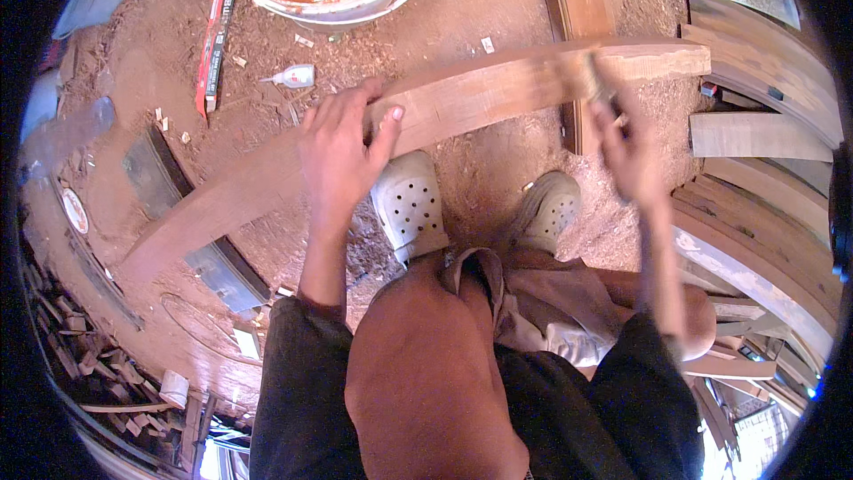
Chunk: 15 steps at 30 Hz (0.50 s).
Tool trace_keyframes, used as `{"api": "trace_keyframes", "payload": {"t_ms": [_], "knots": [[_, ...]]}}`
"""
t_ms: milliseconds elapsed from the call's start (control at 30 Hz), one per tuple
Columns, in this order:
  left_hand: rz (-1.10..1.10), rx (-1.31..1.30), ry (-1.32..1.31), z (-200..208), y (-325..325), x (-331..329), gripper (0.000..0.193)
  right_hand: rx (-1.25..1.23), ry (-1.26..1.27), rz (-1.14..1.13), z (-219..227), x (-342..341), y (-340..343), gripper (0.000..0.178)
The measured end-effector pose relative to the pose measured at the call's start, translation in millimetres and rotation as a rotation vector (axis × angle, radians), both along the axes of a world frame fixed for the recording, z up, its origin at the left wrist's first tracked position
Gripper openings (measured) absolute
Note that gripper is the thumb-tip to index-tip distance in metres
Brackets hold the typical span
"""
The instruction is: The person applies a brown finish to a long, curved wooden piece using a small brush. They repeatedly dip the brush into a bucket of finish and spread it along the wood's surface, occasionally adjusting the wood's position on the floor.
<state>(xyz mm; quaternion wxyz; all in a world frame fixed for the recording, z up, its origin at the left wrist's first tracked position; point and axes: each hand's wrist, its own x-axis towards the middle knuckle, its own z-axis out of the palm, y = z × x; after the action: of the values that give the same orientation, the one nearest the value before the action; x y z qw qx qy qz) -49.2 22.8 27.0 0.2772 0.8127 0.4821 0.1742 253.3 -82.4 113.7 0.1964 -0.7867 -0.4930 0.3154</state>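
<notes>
Head view: thumb spread, the left hand [342, 142] clasps the curved wooden beam [484, 92], which lies between shoes [412, 204] and a cut-off bucket [342, 11]. At the beam's right part, the blurred right hand [629, 151] grips an indistinct tool [598, 82].

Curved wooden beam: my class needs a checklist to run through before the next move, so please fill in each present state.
1. Left hand on the curved wooden beam: ok.
2. Right hand holding the tool: ok; it is over the beam's right part, but blurred.
3. Beam crossing the dark board at left: ok; whether they touch, cannot tell.
4. Left clog clear of the beam: cannot tell; its toe shows at the near edge.
5. Bucket apart from the beam: ok.
</notes>
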Motion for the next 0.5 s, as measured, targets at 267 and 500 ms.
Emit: {"api": "trace_keyframes", "payload": {"t_ms": [267, 500], "knots": [[-0.025, 0.019, 0.013, -3.0, 0.9, -3.1, 0.025, -0.068, 0.040, -0.075, -50.6, -128.9, -50.0, 0.055], [-0.028, 0.018, 0.003, -2.0, 1.7, 1.6, 0.022, -0.039, -0.099, -0.092, -58.0, -138.7, -40.2, 0.054]]}}
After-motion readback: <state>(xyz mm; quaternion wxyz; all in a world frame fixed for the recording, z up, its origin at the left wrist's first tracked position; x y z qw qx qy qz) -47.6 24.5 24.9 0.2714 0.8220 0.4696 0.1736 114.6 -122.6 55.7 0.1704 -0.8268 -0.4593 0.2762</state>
